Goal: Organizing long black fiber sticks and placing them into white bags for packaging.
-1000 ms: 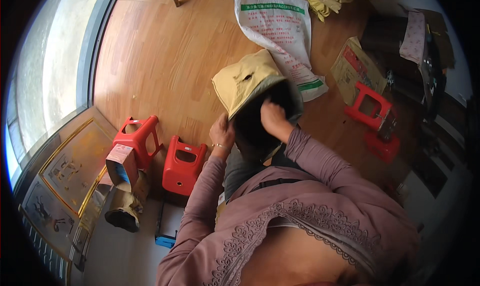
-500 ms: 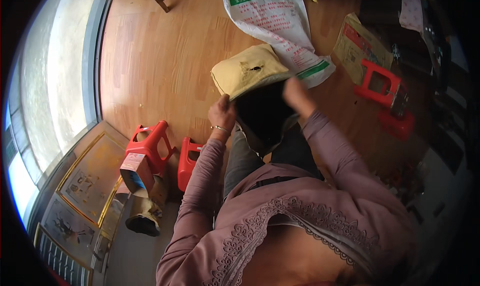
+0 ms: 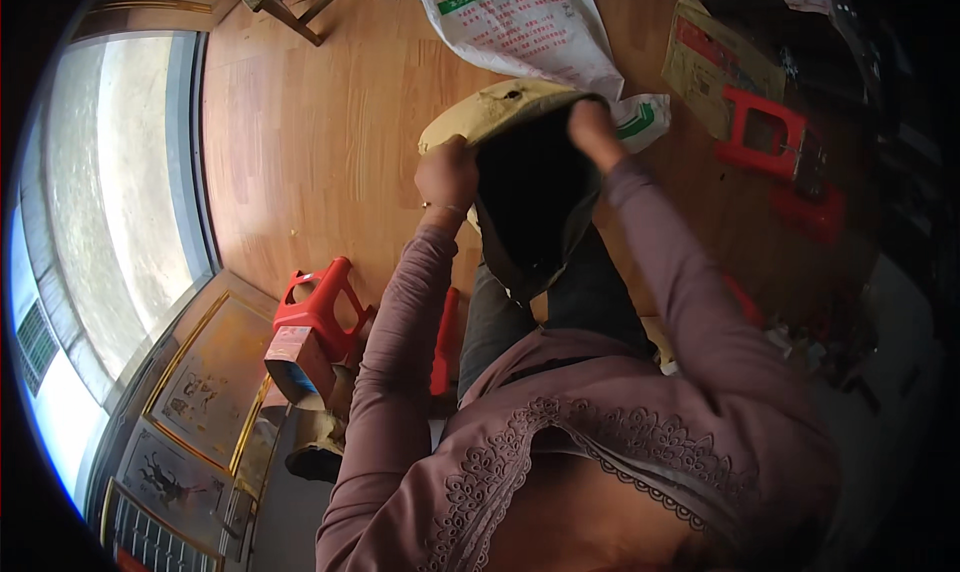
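A yellow sack (image 3: 488, 112) with a very dark, gaping mouth hangs in front of my legs. There is a small torn hole near its far edge. My left hand (image 3: 447, 177) is closed on the left side of the sack's rim. On the other side, my right hand (image 3: 594, 134) grips the right edge of the rim, its fingers partly blurred. Between the two hands the mouth is held wide, and its near lip droops to a point over my thighs. What lies inside, if anything, is too dark to make out.
A white woven sack (image 3: 520, 32) with green bands lies beyond on the wooden floor. Flattened cardboard (image 3: 715, 67) and a red plastic stool (image 3: 765, 137) are to the right. Left stand another red stool (image 3: 335, 297), an open box (image 3: 300, 362) and framed pictures (image 3: 200, 382).
Both hands have moved away from my body and lifted the sack's rim. The yellow side has tipped back, so less of it shows, and the dark mouth faces me more.
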`<state>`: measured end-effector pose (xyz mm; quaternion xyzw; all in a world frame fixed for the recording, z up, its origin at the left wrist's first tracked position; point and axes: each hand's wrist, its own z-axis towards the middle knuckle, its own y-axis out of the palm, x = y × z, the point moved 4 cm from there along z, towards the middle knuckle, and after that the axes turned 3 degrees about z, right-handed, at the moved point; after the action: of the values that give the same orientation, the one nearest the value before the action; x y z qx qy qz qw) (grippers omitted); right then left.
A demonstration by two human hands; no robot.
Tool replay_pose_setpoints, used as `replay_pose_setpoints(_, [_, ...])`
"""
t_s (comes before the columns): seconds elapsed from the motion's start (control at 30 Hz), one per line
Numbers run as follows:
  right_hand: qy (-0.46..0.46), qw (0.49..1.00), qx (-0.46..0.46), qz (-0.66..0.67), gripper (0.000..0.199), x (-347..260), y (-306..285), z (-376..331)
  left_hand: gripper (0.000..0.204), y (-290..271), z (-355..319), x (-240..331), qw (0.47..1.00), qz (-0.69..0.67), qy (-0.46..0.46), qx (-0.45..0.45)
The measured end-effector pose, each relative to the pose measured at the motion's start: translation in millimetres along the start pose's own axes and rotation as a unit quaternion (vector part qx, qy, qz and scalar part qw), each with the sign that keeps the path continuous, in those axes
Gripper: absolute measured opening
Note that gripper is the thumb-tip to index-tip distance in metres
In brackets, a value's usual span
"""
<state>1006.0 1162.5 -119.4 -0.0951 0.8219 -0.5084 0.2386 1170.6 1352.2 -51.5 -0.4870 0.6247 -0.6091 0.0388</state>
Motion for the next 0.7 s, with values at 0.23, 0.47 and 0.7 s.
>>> replay_pose_setpoints(0.23, [-0.187, 0.972, -0.122, 0.074, 0.028, -0.3, 19.5, 24.5, 0.020, -18.5, 17.7, -41.7, 0.999, -0.018, -0.049, 0.010])
replay_pose_setpoints(0.47, [-0.110, 0.966, -0.228, -0.044, 0.033, -110.9, 50.5, 5.5, 0.020, -24.8, 56.0, -55.3, 0.998, 0.017, -0.056, 0.031])
replay_pose_setpoints(0.7, [-0.217, 0.973, -0.070, 0.013, 0.019, -21.9, 30.2, 106.8, 0.023, -31.7, 80.7, -38.9, 0.999, -0.016, -0.007, 0.046])
